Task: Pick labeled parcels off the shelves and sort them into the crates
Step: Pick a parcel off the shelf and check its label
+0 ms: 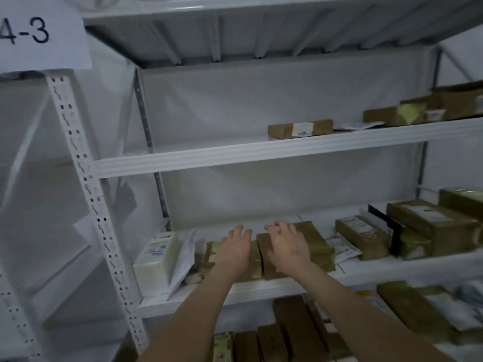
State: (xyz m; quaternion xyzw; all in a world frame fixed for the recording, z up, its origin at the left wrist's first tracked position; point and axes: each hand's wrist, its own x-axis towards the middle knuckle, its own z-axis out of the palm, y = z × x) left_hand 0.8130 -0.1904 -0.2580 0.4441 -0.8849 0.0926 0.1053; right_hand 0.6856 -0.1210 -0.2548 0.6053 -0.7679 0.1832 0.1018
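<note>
**Q:** What stands nearest?
**A:** The front upright [83, 163], with a paper sign [39, 32] marked "4-3" at its top. Below my forearms, long brown cartons [292, 325] lie flat.

**Q:** What is the state of the hands?
**A:** Both reach onto the middle shelf [261, 290], palms down. My left hand [235, 249] is spread over the smaller brown parcel [254, 262]. My right hand [287, 246] is spread, fingers slightly bent, over the taped parcel [318, 246] just beside it. Neither hand grips anything. I cannot tell whether the palms touch the cardboard.

**Q:** What surrounds them?
**A:** To the left is a white box [154, 254] with a white mailer [183, 254] leaning against it. To the right are stacked labeled parcels [431, 226]. Farther up, the upper shelf [261, 152] carries a flat labeled carton [300, 128].
</note>
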